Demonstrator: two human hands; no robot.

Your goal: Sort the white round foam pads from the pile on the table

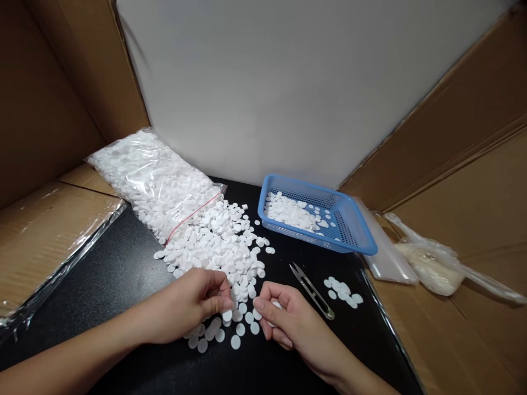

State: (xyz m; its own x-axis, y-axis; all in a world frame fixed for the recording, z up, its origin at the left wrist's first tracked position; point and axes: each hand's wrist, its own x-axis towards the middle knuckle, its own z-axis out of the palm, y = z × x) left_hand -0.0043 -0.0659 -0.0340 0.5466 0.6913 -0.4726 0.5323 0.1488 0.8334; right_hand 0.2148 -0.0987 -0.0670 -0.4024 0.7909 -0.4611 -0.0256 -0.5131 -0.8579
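Bare forearms (94,345) are slanting in at the very front, setting two hands just apart over scattered white discs (235,342), probably because that spot is lying within easiest reach. The left hand (185,307) is making a narrow pinch, thumb and forefinger nearly meeting on what seems to be a single disc (227,315); so thin a piece is likely needing only fingertips. The right hand (290,318) is curling its grip closed around some loose discs (276,305), how many I can't tell, its bent fingers seemingly serving as a cup. Behind the hands a big pile (214,241) is spilling from a clear bag (144,170), which is lying flat, perhaps letting the contents slide out. Farther back, a blue basket (364,236) is holding more discs between its walls. Snips (313,291) are resting on the black tabletop (119,269) near a small cluster (343,291), both apparently sitting apart to avoid being buried.
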